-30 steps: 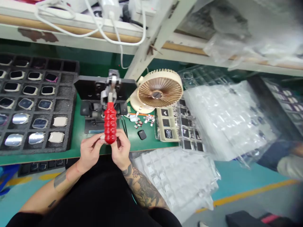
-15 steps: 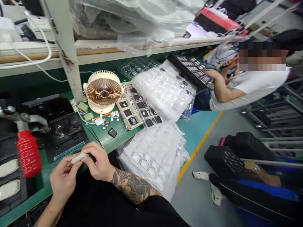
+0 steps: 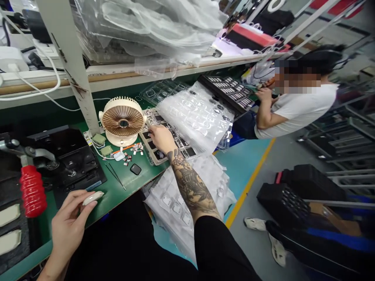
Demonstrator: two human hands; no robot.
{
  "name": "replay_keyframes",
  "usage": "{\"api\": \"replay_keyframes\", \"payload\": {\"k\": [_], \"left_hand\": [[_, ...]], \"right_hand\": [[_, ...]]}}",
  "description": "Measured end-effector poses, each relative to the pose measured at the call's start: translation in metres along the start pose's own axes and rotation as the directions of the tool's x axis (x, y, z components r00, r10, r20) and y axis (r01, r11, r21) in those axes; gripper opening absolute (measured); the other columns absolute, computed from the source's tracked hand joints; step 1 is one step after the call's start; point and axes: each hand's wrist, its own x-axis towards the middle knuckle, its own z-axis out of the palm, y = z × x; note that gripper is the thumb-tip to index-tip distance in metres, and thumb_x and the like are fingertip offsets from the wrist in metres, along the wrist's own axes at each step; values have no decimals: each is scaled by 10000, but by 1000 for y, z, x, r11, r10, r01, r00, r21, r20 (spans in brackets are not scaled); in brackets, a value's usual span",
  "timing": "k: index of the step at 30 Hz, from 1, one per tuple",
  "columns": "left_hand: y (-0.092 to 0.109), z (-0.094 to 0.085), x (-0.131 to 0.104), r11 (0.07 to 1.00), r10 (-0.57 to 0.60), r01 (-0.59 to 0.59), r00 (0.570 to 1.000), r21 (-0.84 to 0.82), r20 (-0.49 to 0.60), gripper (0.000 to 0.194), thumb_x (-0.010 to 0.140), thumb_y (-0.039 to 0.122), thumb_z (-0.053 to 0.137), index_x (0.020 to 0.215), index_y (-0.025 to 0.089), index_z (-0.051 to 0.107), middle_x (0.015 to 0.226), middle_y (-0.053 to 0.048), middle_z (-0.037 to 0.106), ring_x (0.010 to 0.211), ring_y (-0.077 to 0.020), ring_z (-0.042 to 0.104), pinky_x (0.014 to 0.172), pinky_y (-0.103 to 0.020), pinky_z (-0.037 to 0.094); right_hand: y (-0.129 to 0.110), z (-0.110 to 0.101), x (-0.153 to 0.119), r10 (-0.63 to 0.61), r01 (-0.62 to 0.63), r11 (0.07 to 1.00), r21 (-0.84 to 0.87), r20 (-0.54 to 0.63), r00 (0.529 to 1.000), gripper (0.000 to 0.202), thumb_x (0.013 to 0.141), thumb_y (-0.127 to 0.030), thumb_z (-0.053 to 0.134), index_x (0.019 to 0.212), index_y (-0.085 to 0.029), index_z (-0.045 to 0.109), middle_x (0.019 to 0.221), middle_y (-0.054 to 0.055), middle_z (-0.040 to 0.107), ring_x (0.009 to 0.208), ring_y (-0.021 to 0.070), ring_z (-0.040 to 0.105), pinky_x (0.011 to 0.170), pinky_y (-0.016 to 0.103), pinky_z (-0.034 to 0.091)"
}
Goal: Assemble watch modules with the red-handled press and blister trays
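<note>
While the left hand (image 3: 68,225) pinches a pale casing (image 3: 93,198), right hand (image 3: 162,139) apart over tray (image 3: 160,161), grip unclear

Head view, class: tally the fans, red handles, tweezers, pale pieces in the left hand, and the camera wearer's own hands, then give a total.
Fan: 1
Red handle: 1
Tweezers: 1
Pale piece held: 1
Wearer's hands, left hand and right hand: 2
Total: 6

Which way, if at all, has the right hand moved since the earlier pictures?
Yes: judged against the fan, the right hand has moved forward and rightward, to the cream tray.
</note>
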Motion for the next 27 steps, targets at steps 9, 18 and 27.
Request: {"api": "replay_keyframes", "payload": {"k": [9,18,27], "left_hand": [[16,11,4,799,-299,260,954,-543,18,387,924,375,911,1186,197,688,1071,-60,823,1077,-284,850,909,-354,683],[14,0,7,861,-209,193,978,-471,19,278,960,360,876,1119,166,757,1025,-104,851,918,-222,821,779,-305,661],[6,0,1,871,-193,182,981,-455,23,293,948,396,880,1096,158,795,1044,-133,865,885,-245,823,825,-368,695]], "right_hand": [[-2,10,25,-85,116,977,-178,174,981,357,1020,-99,472,1221,-74,765,1181,255,773,1112,308,746,984,373,529],[10,20,43,-219,278,920,-277,225,949,315,1026,-184,519,1094,-121,819,1085,198,801,1024,271,751,945,352,517],[-10,15,-20,-31,176,912,371,-366,930,205,981,-271,624,1034,-186,803,1025,107,815,860,222,742,896,386,620]]}}
